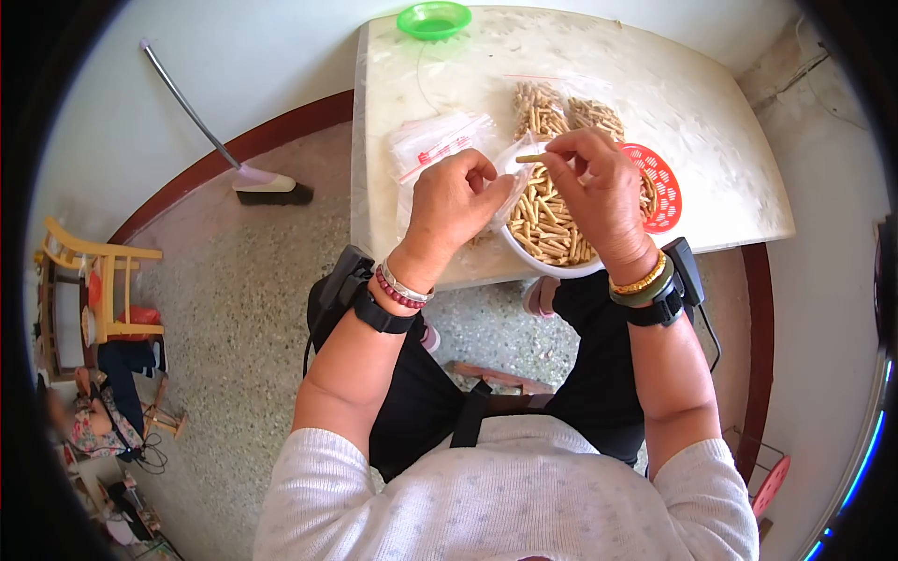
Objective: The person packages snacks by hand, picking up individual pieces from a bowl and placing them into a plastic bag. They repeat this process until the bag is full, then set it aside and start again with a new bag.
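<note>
My left hand (454, 204) pinches a clear plastic bag (514, 161) by its edge, over the near side of the table. Between the thumb and fingers of my right hand (599, 187) is a short tan dried root stick (530, 159), held at the bag's mouth. Below both hands, a white bowl (541, 269) is heaped with similar root sticks (547, 226). A red perforated basket (668, 178), partly hidden by my right hand, holds more pieces. Behind the bowl lie two filled clear bags, a left one (540, 110) and a right one (596, 116).
A stack of flat clear bags with red print (440, 142) lies at the left of the table (702, 103). At its far edge sits a green bowl (433, 21). A broom (267, 185) leans on the wall; a wooden chair (117, 280) and another person (103, 421) are far left.
</note>
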Tool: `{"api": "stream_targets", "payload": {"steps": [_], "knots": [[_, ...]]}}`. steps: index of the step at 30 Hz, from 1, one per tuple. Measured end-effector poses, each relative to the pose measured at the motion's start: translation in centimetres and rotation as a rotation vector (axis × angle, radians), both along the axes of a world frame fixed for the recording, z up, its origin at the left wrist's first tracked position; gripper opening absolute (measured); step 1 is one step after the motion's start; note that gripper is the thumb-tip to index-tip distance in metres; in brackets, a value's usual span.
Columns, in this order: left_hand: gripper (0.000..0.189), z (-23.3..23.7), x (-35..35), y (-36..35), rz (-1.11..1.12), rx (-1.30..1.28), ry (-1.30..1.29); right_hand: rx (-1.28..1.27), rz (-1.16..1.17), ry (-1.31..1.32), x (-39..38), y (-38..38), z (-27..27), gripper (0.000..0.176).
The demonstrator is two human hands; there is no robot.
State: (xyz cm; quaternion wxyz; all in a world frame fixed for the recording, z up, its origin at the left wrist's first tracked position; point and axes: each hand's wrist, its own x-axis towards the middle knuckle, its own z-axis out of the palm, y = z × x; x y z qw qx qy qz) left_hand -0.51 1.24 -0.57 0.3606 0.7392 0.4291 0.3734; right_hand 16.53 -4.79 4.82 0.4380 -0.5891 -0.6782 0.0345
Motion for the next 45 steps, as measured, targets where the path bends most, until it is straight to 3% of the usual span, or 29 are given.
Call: {"api": "stream_targets", "payload": {"steps": [3,7,16,21,27,31,37,39,40,45], "knots": [[0.012,-0.5,-0.1,0.1,-0.020,-0.104,-0.125,0.004,0.056,-0.071,-0.4,0.5,-1.0,0.010],[0.010,0.2,-0.7,0.4,-0.014,-0.206,-0.246,0.040,0.192,-0.106,-1.3,1.2,-1.2,0.011],[0.010,0.5,-1.8,1.2,0.013,-0.151,-0.324,-0.022,0.121,-0.172,-2.0,3.2,-2.9,0.014],[0.010,0.6,-2.0,1.5,0.012,-0.161,-0.333,-0.043,0.178,0.021,-1.9,3.1,-2.5,0.016],[0.013,0.1,-1.6,1.7,0.012,-0.138,-0.328,-0.022,0.240,0.034,-1.1,2.5,-2.0,0.019],[0.012,-0.4,-1.3,1.5,-0.044,-0.215,-0.310,-0.001,0.095,0.175,-0.4,2.2,-2.3,0.014],[0.014,0.3,-1.2,1.0,-0.093,-0.145,-0.236,-0.224,-0.054,-0.047,3.2,1.6,-4.7,0.009],[0.014,0.5,-1.3,0.8,-0.104,-0.174,-0.212,-0.502,0.190,-0.335,3.8,1.6,-6.1,0.009],[0.014,0.6,-1.3,0.8,-0.116,-0.201,-0.184,-0.615,0.232,-0.309,3.6,1.1,-6.7,0.011],[0.016,0.6,-1.1,0.7,-0.127,-0.178,-0.243,-0.887,0.201,-0.481,1.9,0.2,-7.1,0.012]]}}
